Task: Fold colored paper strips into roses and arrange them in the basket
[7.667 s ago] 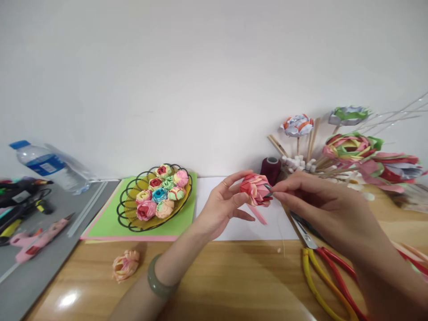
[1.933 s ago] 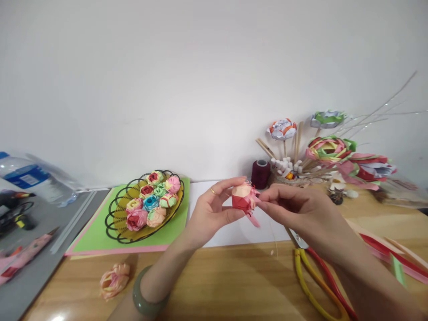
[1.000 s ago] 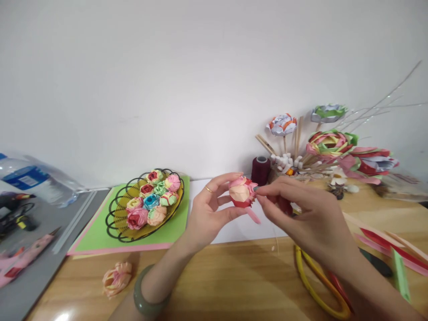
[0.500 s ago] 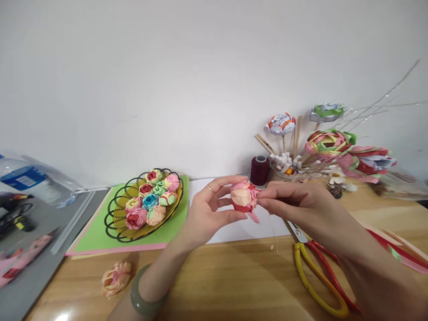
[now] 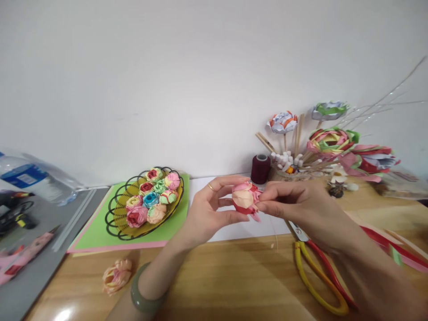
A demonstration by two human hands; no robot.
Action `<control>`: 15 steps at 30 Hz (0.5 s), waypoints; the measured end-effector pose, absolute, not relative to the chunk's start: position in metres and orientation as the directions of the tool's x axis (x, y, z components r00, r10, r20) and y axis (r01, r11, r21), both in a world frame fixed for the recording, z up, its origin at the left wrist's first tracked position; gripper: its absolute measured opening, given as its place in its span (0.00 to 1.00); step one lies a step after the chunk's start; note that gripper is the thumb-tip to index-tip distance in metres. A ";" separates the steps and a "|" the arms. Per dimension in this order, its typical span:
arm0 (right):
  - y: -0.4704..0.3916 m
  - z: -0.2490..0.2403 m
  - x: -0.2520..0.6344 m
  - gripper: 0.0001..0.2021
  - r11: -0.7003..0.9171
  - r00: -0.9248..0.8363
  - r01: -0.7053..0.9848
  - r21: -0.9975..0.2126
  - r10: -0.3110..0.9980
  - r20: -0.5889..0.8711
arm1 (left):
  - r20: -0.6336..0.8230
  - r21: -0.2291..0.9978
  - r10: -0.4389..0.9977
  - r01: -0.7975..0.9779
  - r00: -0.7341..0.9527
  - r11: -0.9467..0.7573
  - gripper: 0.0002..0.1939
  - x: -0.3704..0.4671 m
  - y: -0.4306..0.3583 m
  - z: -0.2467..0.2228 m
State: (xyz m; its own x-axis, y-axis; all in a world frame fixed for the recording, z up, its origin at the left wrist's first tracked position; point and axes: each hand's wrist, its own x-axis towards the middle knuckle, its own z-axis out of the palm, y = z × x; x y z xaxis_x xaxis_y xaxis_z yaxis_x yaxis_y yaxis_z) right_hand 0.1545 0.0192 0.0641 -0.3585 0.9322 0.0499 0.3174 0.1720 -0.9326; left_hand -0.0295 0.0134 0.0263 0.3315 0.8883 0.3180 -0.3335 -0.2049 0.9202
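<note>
The left hand (image 5: pixel 212 211), with a ring (image 5: pixel 211 187) on one finger and a greenish bangle (image 5: pixel 147 296) at the wrist, holds a red, pink and peach paper flower (image 5: pixel 243 199) between its fingers and thumb; the right hand (image 5: pixel 297 207) meets it from the other side, its thumb and index finger pinched together on the flower's right edge; whether they grip a petal or a separate slip of paper cannot be told, since the fingertips hide it. The flower is held up between the two hands, in front of a white sheet (image 5: pixel 230 229) that lies on the wooden bench (image 5: pixel 217 285); a pink piece slants down from its lower right side.

Under and beside the right hand lie scissors (image 5: pixel 310 263) with yellow and red handles, their blades partly hidden; coloured paper strips (image 5: pixel 396 247) lie farther right; a dark red spool of thread (image 5: pixel 261 169) stands behind the hands, just beside a cluster of paper flowers on sticks (image 5: pixel 332 142). To the left, a yellow basket (image 5: pixel 122 211) with a black looped rim sits on green paper (image 5: pixel 177 227) and holds small paper flowers (image 5: pixel 150 199); a peach flower (image 5: pixel 117 276) rests on the bench near the left wrist.
</note>
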 end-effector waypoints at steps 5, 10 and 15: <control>0.022 0.060 0.150 0.11 0.118 -0.309 0.310 -0.943 0.951 0.018 | 0.303 0.925 0.890 -0.331 0.340 -0.188 0.23 -0.029 0.015 0.025; 0.019 0.062 0.148 0.09 0.246 -0.295 0.325 -0.913 0.944 0.149 | 0.308 0.920 0.897 -0.339 0.318 -0.196 0.23 -0.029 0.016 0.026; 0.020 0.063 0.151 0.08 0.316 -0.343 0.365 -0.876 0.920 0.190 | 0.292 0.931 0.907 -0.306 0.304 -0.198 0.22 -0.030 0.017 0.026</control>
